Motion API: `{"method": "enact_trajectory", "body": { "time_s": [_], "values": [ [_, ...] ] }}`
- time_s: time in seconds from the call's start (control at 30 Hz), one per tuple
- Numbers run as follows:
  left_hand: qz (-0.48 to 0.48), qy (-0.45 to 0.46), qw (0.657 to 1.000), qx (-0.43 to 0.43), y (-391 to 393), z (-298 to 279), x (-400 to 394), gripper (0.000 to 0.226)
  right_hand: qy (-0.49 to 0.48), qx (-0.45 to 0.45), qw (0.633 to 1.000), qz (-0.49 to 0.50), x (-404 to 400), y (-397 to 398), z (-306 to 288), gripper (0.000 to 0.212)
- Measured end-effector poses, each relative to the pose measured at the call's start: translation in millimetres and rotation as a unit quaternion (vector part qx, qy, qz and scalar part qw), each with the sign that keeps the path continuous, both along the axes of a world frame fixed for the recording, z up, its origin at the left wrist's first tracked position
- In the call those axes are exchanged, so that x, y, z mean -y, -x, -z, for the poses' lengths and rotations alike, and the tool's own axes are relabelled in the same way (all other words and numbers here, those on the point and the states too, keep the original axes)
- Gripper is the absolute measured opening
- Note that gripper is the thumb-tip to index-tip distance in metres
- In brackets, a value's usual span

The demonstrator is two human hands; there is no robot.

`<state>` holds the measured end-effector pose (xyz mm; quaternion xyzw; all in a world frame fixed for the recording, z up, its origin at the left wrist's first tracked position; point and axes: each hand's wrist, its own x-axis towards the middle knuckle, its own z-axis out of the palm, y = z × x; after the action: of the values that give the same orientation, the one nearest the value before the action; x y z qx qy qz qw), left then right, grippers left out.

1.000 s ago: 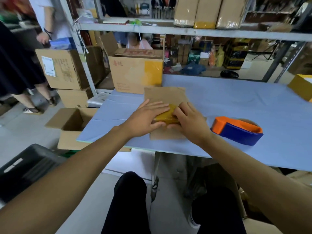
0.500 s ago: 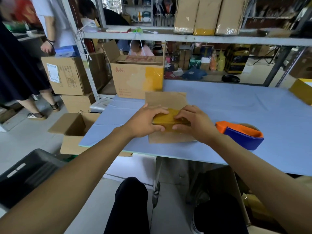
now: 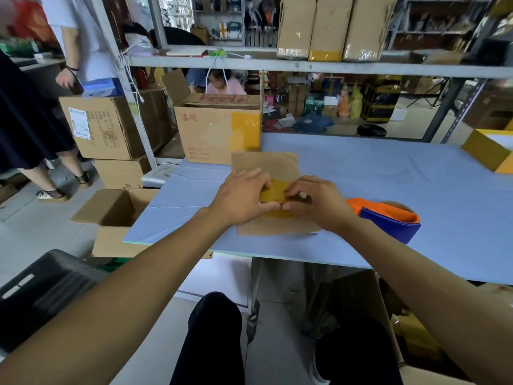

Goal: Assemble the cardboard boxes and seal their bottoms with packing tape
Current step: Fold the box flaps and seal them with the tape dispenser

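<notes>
A small brown cardboard box lies on the blue table, its flaps spread toward and away from me. A strip of yellow packing tape runs across its middle. My left hand grips the box at the tape's left end, thumb on the near side. My right hand grips it at the tape's right end, fingers curled over the top. An orange and blue tape dispenser rests on the table just right of my right hand.
A large open carton stands at the table's back left. A yellow box sits at the far right edge. An open carton and a black crate are on the floor at left. People stand at the far left.
Both hands stay on the box and have shifted a little along the tape, the right fingers curling further over it. The dispenser has not moved.
</notes>
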<state>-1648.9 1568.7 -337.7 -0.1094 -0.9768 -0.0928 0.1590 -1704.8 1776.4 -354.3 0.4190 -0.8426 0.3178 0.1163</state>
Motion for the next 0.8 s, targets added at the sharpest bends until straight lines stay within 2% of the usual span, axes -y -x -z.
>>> {"method": "enact_trajectory", "body": {
  "time_s": [0.13,0.23,0.3,0.4,0.5,0.57,0.63,0.8],
  "values": [
    [-0.002,0.031,0.996,-0.078,-5.3,11.8,-6.7,0.047,-0.013,-0.042,0.999,-0.01,-2.7,2.2,8.6,0.027],
    [0.071,0.048,0.979,-0.186,-7.9,32.1,-9.3,0.027,-0.019,-0.081,0.997,-0.005,-5.2,4.1,14.9,0.033],
    [0.063,0.018,0.974,-0.218,-10.2,34.2,-15.2,0.02,-0.001,-0.113,0.994,0.008,-2.9,2.5,18.8,0.037],
    [0.027,-0.016,0.972,-0.233,-9.9,31.6,-21.2,0.016,0.011,-0.132,0.991,0.003,1.5,2.8,20.6,0.034],
    [0.023,-0.019,0.979,-0.203,-9.4,26.7,-19.3,0.008,-0.016,-0.112,0.994,0.0,-4.4,5.3,20.8,0.035],
    [0.023,-0.014,0.983,-0.183,-9.2,25.9,-18.7,0.011,-0.025,-0.115,0.993,0.005,-6.8,5.0,22.8,0.032],
    [0.021,-0.018,0.983,-0.18,-9.7,26.1,-19.9,0.011,-0.007,-0.123,0.992,0.018,-4.8,3.3,24.8,0.027],
    [0.006,-0.046,0.983,-0.175,-12.3,23.1,-25.2,0.009,0.039,-0.078,0.995,0.05,1.2,-1.4,22.3,0.021]
  ]
}}
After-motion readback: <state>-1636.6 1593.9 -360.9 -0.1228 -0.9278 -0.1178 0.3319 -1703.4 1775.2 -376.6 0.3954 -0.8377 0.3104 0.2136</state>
